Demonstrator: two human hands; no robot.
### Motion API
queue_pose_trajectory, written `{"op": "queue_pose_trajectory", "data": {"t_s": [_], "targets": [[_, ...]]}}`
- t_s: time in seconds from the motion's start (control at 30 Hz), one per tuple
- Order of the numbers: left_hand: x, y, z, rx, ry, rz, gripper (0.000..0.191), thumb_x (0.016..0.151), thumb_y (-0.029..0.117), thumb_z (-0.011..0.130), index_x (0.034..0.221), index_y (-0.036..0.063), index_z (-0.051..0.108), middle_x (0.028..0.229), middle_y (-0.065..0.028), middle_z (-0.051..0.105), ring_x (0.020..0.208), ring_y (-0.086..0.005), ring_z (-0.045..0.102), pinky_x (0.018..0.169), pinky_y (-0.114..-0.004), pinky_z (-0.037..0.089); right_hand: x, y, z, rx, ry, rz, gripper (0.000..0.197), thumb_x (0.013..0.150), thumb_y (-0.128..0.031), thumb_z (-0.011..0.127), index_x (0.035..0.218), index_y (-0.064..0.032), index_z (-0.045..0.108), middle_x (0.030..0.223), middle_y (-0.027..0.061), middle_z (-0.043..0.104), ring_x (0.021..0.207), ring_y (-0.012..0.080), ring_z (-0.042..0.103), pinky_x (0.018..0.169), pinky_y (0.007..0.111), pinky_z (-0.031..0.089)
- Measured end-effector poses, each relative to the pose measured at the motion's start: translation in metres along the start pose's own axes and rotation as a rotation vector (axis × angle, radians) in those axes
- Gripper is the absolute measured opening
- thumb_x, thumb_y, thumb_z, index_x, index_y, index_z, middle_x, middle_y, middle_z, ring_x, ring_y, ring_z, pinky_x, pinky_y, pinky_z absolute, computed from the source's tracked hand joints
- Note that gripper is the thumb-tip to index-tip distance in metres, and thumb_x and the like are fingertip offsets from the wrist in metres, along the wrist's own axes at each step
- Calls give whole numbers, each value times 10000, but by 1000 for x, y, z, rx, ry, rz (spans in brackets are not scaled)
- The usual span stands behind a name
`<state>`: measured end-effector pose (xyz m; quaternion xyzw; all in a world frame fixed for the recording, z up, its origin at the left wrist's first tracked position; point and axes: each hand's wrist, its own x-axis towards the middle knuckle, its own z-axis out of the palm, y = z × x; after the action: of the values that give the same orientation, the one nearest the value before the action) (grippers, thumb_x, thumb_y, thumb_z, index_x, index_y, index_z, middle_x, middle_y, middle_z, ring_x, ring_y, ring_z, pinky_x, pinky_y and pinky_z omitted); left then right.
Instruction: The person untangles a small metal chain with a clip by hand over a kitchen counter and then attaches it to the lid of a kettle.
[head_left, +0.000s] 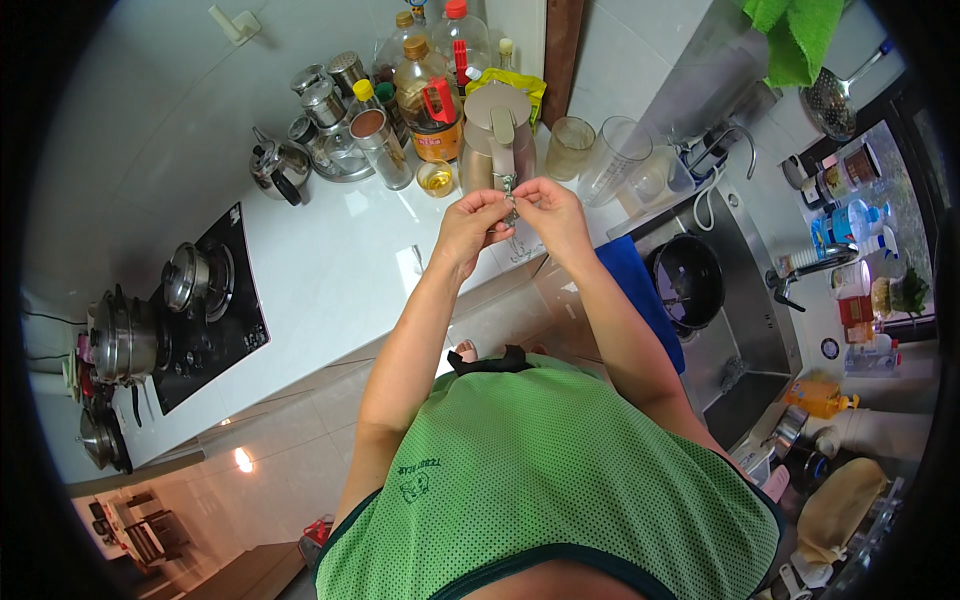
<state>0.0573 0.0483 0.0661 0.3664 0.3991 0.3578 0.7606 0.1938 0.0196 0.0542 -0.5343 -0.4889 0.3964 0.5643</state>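
My left hand (477, 225) and my right hand (552, 216) meet above the front of the white countertop (337, 259). Between their fingertips is a thin, crinkled strip (509, 196), green and silvery; its exact kind is too small to tell. Both hands pinch it, one from each side. Just behind them stands a pitcher (497, 124) with a beige lid and handle, its lower part partly covered by my fingers. To its left sits a small glass cup (435, 178) of yellow liquid. Below the fingers, thin dark squiggly marks (525, 250) show near the counter's edge.
Oil bottles (420, 90) and a glass jar (381, 148) crowd the back left. A tumbler (570, 148) and a measuring cup (615, 161) stand right of the pitcher. Further right, the steel sink (739, 382) holds a black pot (688, 281). A gas hob (214, 315) lies left.
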Motion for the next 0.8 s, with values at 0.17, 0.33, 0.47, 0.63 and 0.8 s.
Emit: {"op": "queue_pose_trajectory", "data": {"t_s": [0.17, 0.33, 0.47, 0.63, 0.8], "targets": [[-1, -1, 0, 11, 20, 27, 55, 793, 105, 581, 823, 60, 571, 667, 35, 516, 562, -37, 493, 604, -218, 504, -2, -6, 0, -177, 16, 30, 139, 715, -70, 587, 837, -8, 564, 698, 53, 609, 623, 74, 542, 568, 226, 432], [1, -3, -1, 45, 22, 80, 57, 791, 96, 573, 823, 48, 569, 684, 14, 534, 580, -53, 509, 620, -224, 503, -1, -1, 1, 75, -24, 50, 116, 744, -49, 566, 842, 9, 552, 727, 55, 603, 652, 84, 549, 593, 211, 434], [2, -6, -4, 158, 31, 192, 69, 777, 74, 570, 818, 20, 564, 709, -20, 568, 613, -80, 536, 627, -218, 484, -1, -12, 2, 257, -89, 169, 92, 772, -37, 552, 839, 26, 546, 765, 58, 590, 695, 97, 554, 636, 197, 433], [4, -6, -6, 276, 20, 331, 75, 772, 60, 567, 815, -1, 560, 700, -31, 576, 617, -81, 540, 612, -205, 465, 0, -14, 3, 250, -88, 205, 99, 767, -41, 563, 840, 25, 550, 767, 57, 591, 702, 96, 553, 643, 196, 431], [0, -2, -4, 309, 39, 305, 97, 782, 83, 571, 822, -6, 566, 698, -24, 576, 616, -75, 538, 603, -204, 464, 1, -11, 2, 249, -92, 210, 102, 765, -40, 563, 843, 24, 551, 767, 55, 591, 703, 93, 551, 641, 193, 428]]}}
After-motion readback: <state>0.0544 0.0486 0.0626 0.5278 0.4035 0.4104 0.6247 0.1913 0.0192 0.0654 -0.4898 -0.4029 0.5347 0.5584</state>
